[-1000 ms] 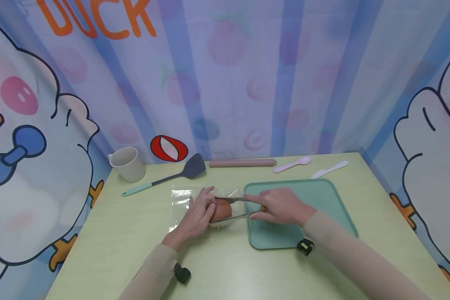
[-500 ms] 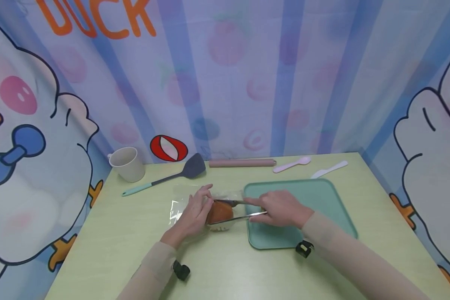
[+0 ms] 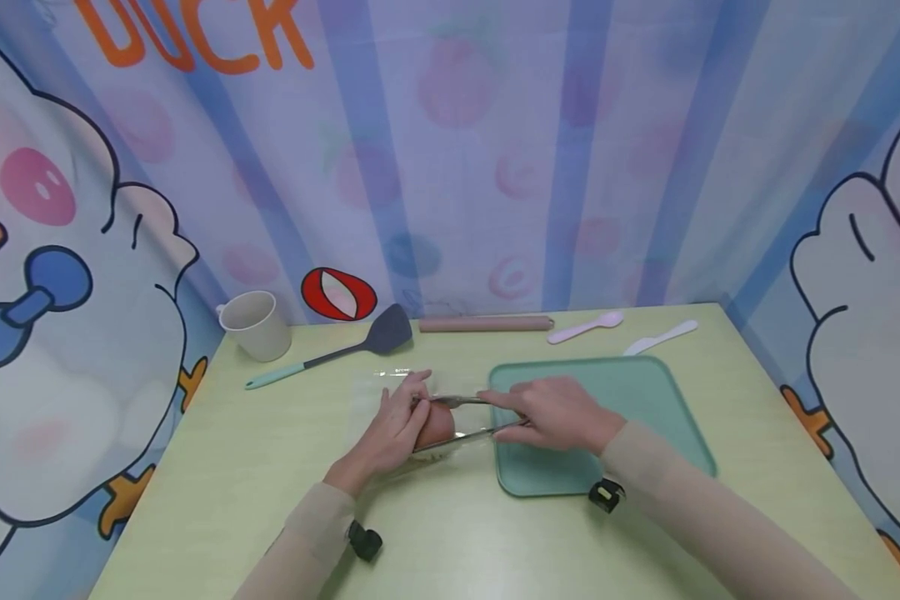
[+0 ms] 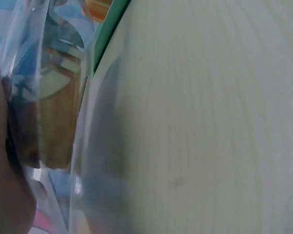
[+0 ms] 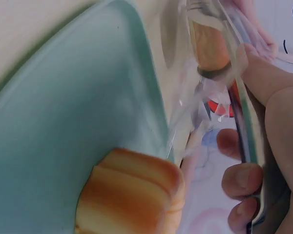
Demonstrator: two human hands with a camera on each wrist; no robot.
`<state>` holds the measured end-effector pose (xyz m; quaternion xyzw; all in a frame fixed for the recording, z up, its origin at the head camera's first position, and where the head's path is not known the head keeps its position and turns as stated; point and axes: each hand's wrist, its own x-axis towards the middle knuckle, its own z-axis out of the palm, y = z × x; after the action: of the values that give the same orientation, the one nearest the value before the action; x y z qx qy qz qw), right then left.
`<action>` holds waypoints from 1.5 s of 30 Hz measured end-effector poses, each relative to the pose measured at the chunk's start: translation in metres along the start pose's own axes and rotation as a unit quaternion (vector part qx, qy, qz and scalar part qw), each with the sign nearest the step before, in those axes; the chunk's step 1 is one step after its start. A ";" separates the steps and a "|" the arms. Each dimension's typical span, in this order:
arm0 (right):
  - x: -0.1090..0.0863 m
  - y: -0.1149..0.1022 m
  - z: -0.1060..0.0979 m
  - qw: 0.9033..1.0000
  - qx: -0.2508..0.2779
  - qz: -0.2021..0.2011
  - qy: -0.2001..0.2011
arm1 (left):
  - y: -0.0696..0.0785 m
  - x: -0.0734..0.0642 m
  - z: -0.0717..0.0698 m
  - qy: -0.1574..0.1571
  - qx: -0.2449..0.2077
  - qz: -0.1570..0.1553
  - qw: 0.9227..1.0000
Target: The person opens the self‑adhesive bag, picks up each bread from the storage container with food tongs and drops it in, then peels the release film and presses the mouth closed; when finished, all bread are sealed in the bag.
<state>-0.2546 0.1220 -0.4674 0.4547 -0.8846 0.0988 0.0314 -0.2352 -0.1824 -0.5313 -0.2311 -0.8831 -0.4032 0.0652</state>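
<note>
My right hand (image 3: 558,412) holds metal tongs (image 3: 465,437), its index finger stretched along one arm. Between the tong ends is a brown bread roll (image 3: 437,425), inside the mouth of a clear plastic bag (image 3: 367,404). My left hand (image 3: 382,437) grips the bag at the roll's left side, thumb over the roll. In the left wrist view the bag's film wraps the roll (image 4: 58,122). A golden toast-like bread piece (image 5: 127,190) sits on the green tray (image 5: 88,87) in the right wrist view, mostly hidden behind my right hand in the head view.
Along the back of the table lie a turner (image 3: 387,332) with a mint handle, a rolling pin (image 3: 486,324), a pink spoon (image 3: 585,327) and a pale plastic knife (image 3: 660,337). A beige mug (image 3: 255,327) stands at the back left. A printed curtain (image 3: 465,167) hangs behind.
The roll and tongs have shifted slightly left, deeper into the bag, and my right hand has moved a little left with them. My left hand stays at the bag.
</note>
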 end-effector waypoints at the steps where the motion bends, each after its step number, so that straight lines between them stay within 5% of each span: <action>1: 0.001 -0.001 0.000 1.000 0.004 0.004 -0.001 | 0.001 0.000 0.000 0.000 0.004 0.004 1.000; 15: 0.006 -0.008 0.005 0.997 0.040 0.061 -0.023 | -0.002 -0.002 -0.003 0.004 0.023 0.002 1.000; 28: -0.007 0.002 -0.002 0.996 0.054 0.068 -0.030 | -0.007 -0.002 -0.006 0.015 0.005 0.000 1.000; 45: -0.052 0.026 -0.027 0.988 0.057 0.142 -0.002 | -0.009 -0.002 -0.010 0.006 -0.036 -0.018 0.999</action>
<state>-0.2463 0.1836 -0.4524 0.3258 -0.9331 0.1515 -0.0107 -0.2386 -0.1958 -0.5309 -0.2148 -0.8716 -0.4373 0.0552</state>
